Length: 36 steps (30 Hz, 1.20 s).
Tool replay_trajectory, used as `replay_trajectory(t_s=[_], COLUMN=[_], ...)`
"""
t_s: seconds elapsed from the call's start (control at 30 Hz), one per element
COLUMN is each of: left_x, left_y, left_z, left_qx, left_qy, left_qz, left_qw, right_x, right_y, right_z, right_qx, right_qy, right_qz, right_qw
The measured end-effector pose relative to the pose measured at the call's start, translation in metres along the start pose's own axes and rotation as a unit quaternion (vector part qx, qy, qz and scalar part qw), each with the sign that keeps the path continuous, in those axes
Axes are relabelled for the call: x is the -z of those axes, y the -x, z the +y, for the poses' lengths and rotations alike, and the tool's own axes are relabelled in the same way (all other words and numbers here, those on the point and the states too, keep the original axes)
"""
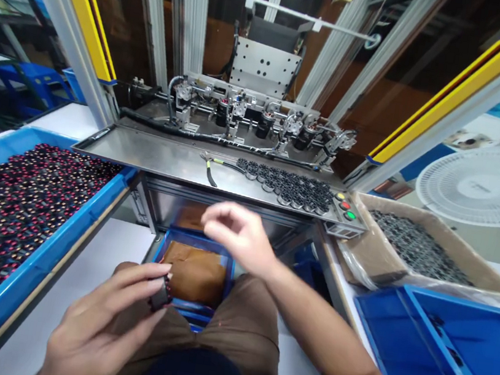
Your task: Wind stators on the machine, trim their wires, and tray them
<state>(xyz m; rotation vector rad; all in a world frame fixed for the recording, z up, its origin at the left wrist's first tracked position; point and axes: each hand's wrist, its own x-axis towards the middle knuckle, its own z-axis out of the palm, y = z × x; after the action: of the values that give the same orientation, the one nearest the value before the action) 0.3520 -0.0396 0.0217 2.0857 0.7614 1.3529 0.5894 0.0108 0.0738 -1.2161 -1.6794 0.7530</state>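
A seated person's left hand (105, 322) pinches a small dark part (161, 293), possibly a wound coil; the right hand (238, 235) hovers empty above a blue bin (188, 315).

Pliers (209, 172) are laid left of a heap of round parts (287, 188) on the worktop (142, 157), a bin of coils (82, 220) at its left, a box (492, 280) at its right. A small part (160, 294) is held before the lower bin (199, 238) beneath.

1. Small dark part (160, 294): black, roundish, compact; surface detail too blurred to read.
2. State: pinched between thumb and fingertips of the left hand (105, 322), partly covered by them.
3. Position: low centre, above the lap, just in front of the small blue bin (178, 237).
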Motion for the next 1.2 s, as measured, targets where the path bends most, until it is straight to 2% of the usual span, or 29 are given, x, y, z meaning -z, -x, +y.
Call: replay_trajectory(t_s=[0.03, 0.07, 0.1, 0.17, 0.23, 0.4, 0.53, 0.67, 0.8, 0.9, 0.97, 1.03, 1.07, 1.1, 1.13, 1.2], left_x=[-0.001, -0.003, -0.004, -0.005, -0.004, 0.008, 0.013, 0.011, 0.010, 0.010, 0.010, 0.010, 0.010, 0.009, 0.008, 0.006], left_y=[0.000, 0.000, 0.000, -0.002, -0.002, 0.004, 0.005, 0.004, 0.004, 0.003, 0.002, 0.001, 0.001, 0.001, 0.001, 0.000], left_z=[0.000, 0.001, 0.002, 0.005, 0.007, 0.002, -0.002, -0.001, -0.001, 0.002, 0.005, 0.008, 0.009, 0.010, 0.011, 0.013], left_qx=[0.026, 0.058, 0.091, 0.158, 0.210, 0.257, 0.272, 0.288, 0.311, 0.328, 0.325, 0.316, 0.312, 0.310, 0.311, 0.314], left_qy=[0.022, 0.045, 0.066, 0.105, 0.139, 0.190, 0.202, 0.220, 0.223, 0.230, 0.246, 0.257, 0.257, 0.252, 0.245, 0.225], left_qz=[0.024, 0.048, 0.073, 0.111, 0.133, 0.153, 0.176, 0.181, 0.182, 0.170, 0.156, 0.147, 0.146, 0.144, 0.141, 0.134], left_qw=[0.999, 0.996, 0.991, 0.975, 0.959, 0.935, 0.924, 0.914, 0.906, 0.900, 0.900, 0.901, 0.903, 0.905, 0.908, 0.913], right_x=[0.005, 0.008, 0.010, 0.010, 0.004, -0.002, 0.008, 0.013, 0.019, 0.034, 0.042, 0.042, 0.038, 0.030, 0.020, -0.004], right_y=[-0.022, -0.045, -0.068, -0.107, -0.132, -0.149, -0.151, -0.148, -0.149, -0.153, -0.145, -0.119, -0.097, -0.071, -0.040, 0.024], right_z=[0.008, 0.016, 0.025, 0.042, 0.056, 0.071, 0.073, 0.080, 0.081, 0.069, 0.058, 0.050, 0.047, 0.046, 0.046, 0.046], right_qx=[0.017, 0.016, 0.001, -0.019, -0.046, -0.096, -0.097, -0.083, -0.079, -0.076, -0.073, -0.068, -0.064, -0.061, -0.055, -0.052], right_qy=[0.101, 0.237, 0.364, 0.426, 0.450, 0.492, 0.487, 0.457, 0.393, 0.309, 0.252, 0.166, 0.117, 0.010, -0.091, -0.166], right_qz=[0.039, 0.061, 0.050, 0.024, -0.007, -0.063, -0.085, -0.087, -0.064, -0.036, -0.022, -0.022, -0.029, -0.044, -0.064, -0.111], right_qw=[0.994, 0.969, 0.930, 0.904, 0.892, 0.863, 0.864, 0.881, 0.914, 0.947, 0.965, 0.983, 0.991, 0.997, 0.992, 0.978])
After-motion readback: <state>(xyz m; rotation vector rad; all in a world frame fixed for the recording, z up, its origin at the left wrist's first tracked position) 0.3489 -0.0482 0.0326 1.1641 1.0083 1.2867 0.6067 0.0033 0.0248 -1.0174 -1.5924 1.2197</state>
